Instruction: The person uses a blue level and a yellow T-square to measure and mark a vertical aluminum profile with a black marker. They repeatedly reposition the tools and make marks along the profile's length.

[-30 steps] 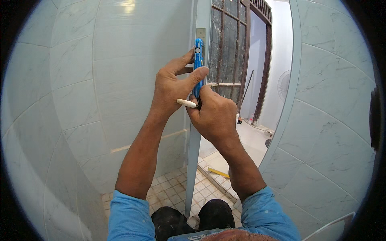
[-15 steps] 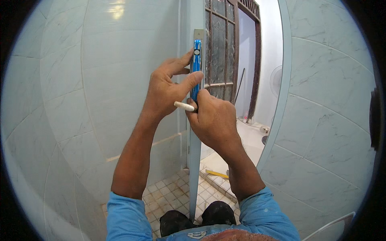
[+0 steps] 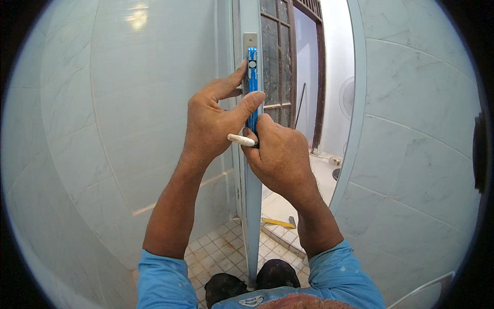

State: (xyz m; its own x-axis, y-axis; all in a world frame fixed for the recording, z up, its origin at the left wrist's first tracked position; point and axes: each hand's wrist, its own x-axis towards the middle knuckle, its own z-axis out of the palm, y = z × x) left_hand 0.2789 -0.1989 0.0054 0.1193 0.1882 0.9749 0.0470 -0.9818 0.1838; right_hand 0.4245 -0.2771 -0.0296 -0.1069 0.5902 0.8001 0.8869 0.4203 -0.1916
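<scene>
A pale blue door [image 3: 251, 206] stands edge-on before me. Set along its edge is a metal lock plate [image 3: 250, 39] with a narrow blue strip [image 3: 252, 85] over it, which carries a round pale spot in a black surround. My left hand [image 3: 213, 116] grips the strip and door edge, fingers on the left side, thumb crossing the front. Just below, my right hand [image 3: 280, 149] is closed on a white marker [image 3: 241, 140], whose white end sticks out leftward. The marker's other end is hidden in the fingers, which press close to the strip's lower end.
Marbled tile walls [image 3: 411, 154] rise on both sides. Beyond the door frame [image 3: 343, 175] are a dark-framed glazed door [image 3: 278, 56] and a round fan [image 3: 347, 98]. A yellow-bladed square [image 3: 278, 222] lies by the raised threshold. Small floor tiles [image 3: 216, 247] surround my feet.
The view has shifted slightly to the right. My left thumb reaches a little further across the strip, while both hands keep their holds.
</scene>
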